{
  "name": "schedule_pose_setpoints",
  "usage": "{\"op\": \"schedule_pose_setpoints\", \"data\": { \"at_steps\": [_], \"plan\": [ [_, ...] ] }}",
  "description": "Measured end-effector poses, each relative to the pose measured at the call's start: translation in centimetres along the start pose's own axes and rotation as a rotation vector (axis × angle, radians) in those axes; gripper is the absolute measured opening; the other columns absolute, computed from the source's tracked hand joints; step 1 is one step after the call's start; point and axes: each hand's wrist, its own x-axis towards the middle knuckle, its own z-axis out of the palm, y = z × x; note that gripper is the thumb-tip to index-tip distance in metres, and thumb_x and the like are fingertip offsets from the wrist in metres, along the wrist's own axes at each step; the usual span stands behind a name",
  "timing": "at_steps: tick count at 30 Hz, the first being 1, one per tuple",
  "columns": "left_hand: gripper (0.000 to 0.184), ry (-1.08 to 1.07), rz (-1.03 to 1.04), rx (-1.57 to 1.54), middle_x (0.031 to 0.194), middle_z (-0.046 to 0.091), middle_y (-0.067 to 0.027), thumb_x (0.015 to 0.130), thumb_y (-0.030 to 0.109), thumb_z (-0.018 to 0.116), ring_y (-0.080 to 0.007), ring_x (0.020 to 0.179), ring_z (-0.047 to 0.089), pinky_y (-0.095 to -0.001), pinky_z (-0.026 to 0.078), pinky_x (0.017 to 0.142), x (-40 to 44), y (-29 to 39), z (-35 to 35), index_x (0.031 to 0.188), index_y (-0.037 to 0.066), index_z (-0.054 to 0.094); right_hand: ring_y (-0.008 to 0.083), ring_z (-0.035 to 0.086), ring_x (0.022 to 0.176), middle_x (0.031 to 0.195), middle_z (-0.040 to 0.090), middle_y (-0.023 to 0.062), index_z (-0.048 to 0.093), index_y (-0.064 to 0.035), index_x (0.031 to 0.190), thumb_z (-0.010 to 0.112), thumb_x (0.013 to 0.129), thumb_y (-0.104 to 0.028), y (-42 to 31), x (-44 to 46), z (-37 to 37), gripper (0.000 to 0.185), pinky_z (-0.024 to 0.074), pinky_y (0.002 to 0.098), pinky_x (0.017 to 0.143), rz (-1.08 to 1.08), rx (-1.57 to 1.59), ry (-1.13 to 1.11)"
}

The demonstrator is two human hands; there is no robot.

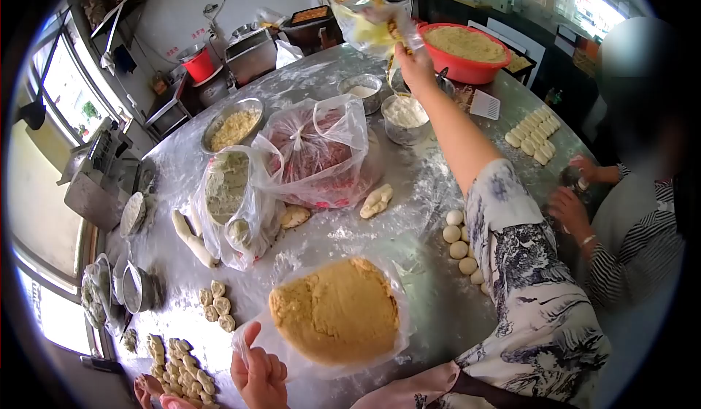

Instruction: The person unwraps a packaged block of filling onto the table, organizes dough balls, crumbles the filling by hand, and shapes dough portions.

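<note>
A big slab of yellow-brown dough (332,310) lies on a clear plastic sheet (391,350) close in front of me. My left hand (260,372) pinches the near-left edge of that sheet, fingers curled. Stretched far across the table, my right hand (415,69) grips a clear and yellow plastic bag (365,33); what is inside it I cannot make out. Below the right hand stand a metal bowl of flour (405,112) and a smaller metal bowl (360,91). My right forearm passes above a cluster of round dough balls (458,250) and partly hides them.
Mid-table sit a tied bag of dark red filling (321,146) and a bag of pale dough (226,190). A red basin of crumbly filling (467,51) stands at the back. A co-worker's hands (573,204) are at right; another person's hand (148,391) is by shaped dough pieces (179,372).
</note>
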Motion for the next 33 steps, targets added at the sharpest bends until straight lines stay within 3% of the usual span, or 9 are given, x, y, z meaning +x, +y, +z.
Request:
{"op": "schedule_pose_setpoints", "data": {
  "at_steps": [2, 5, 9, 13, 16, 21, 24, 28, 33],
  "plan": [
    [0.052, 0.024, -0.004, -0.005, 0.060, 0.032, 0.0065, 0.101, 0.020, 0.050, -0.0035, 0.047, 0.028, -0.0201, 0.023, 0.044, 0.0, 0.0, 0.5, 0.138, -0.014, 0.035, 0.0215, 0.067, 0.091, 0.102, 0.069, 0.0131, 0.062, -0.0038, 0.119, 0.061, 0.090, -0.031, 4.5, -0.4, 1.9, 0.040, 0.0491, 0.0316, 0.083, 0.170, -0.091, 0.061],
    [0.051, 0.017, 0.021, -0.022, 0.061, 0.033, 0.0066, 0.101, 0.019, 0.050, -0.0029, 0.048, 0.029, -0.0194, 0.023, 0.044, 0.0, 0.1, 0.9, 0.136, -0.015, 0.036, 0.0093, 0.056, 0.073, 0.093, 0.062, 0.0033, 0.055, -0.0030, 0.126, 0.060, 0.094, -0.022, 12.8, -1.4, 2.5, 0.038, 0.0462, 0.0252, 0.063, 0.411, 0.212, -0.046],
    [0.052, 0.012, 0.005, -0.007, 0.061, 0.031, 0.0070, 0.101, 0.020, 0.050, -0.0022, 0.048, 0.026, -0.0190, 0.022, 0.044, -0.4, 0.2, 0.7, 0.136, -0.017, 0.035, 0.0071, 0.055, 0.069, 0.084, 0.062, 0.0010, 0.061, -0.0013, 0.112, 0.059, 0.094, -0.021, 15.7, -5.4, 1.1, 0.027, 0.0446, 0.0232, 0.061, 0.431, 0.030, -0.064],
    [0.049, -0.035, -0.057, -0.019, 0.069, 0.047, 0.0025, 0.100, 0.022, 0.053, -0.0066, 0.058, 0.045, -0.0213, 0.038, 0.053, -0.9, 1.0, 0.3, 0.135, -0.010, 0.041, 0.0116, 0.064, 0.077, 0.088, 0.068, 0.0047, 0.066, 0.0008, 0.100, 0.061, 0.091, -0.027, 6.8, -9.6, -3.8, 0.030, 0.0496, 0.0276, 0.068, 0.517, -0.019, -0.341],
    [0.043, -0.011, 0.046, 0.065, 0.057, 0.028, 0.0071, 0.098, 0.015, 0.052, -0.0023, 0.043, 0.023, -0.0204, 0.020, 0.042, -0.7, 0.3, 0.5, 0.133, -0.008, 0.044, 0.0111, 0.063, 0.080, 0.092, 0.066, 0.0036, 0.065, -0.0007, 0.101, 0.060, 0.094, -0.036, -0.3, -14.9, -7.7, 0.037, 0.0507, 0.0270, 0.071, 0.621, 0.130, -0.531],
    [0.043, 0.026, -0.027, -0.011, 0.066, 0.032, 0.0078, 0.097, 0.012, 0.053, -0.0013, 0.050, 0.029, -0.0190, 0.022, 0.046, -0.7, 0.2, 0.6, 0.135, -0.007, 0.044, 0.0158, 0.061, 0.095, 0.110, 0.062, 0.0067, 0.058, 0.0001, 0.115, 0.064, 0.090, -0.051, -12.0, -22.4, -14.0, 0.057, 0.0504, 0.0289, 0.082, 0.869, 0.242, -0.947],
    [0.046, -0.070, -0.005, -0.018, 0.071, 0.036, 0.0081, 0.096, 0.011, 0.053, -0.0001, 0.055, 0.031, -0.0175, 0.023, 0.049, -0.6, 0.3, 0.5, 0.137, -0.006, 0.042, 0.0179, 0.060, 0.093, 0.111, 0.061, 0.0092, 0.056, 0.0009, 0.118, 0.070, 0.083, -0.054, -16.8, -25.0, -15.9, 0.066, 0.0507, 0.0304, 0.082, 0.608, 0.190, -1.104],
    [0.048, -0.155, 0.038, -0.060, 0.071, 0.037, 0.0086, 0.096, 0.013, 0.053, 0.0003, 0.055, 0.032, -0.0172, 0.024, 0.050, -0.6, 0.0, 0.1, 0.138, -0.006, 0.041, 0.0175, 0.060, 0.086, 0.098, 0.063, 0.0119, 0.057, 0.0014, 0.113, 0.077, 0.075, -0.052, -21.7, -26.9, -15.2, 0.069, 0.0512, 0.0316, 0.075, 0.459, -0.185, -1.114],
    [0.043, -0.136, 0.013, -0.077, 0.064, 0.032, 0.0083, 0.098, 0.015, 0.050, -0.0015, 0.051, 0.028, -0.0178, 0.021, 0.047, -1.5, 0.4, 0.1, 0.135, -0.006, 0.044, 0.0143, 0.056, 0.071, 0.082, 0.061, 0.0070, 0.059, 0.0024, 0.102, 0.067, 0.087, -0.031, -21.9, -29.3, -13.2, 0.038, 0.0478, 0.0286, 0.069, 0.398, -0.351, -0.962]
  ]
}}
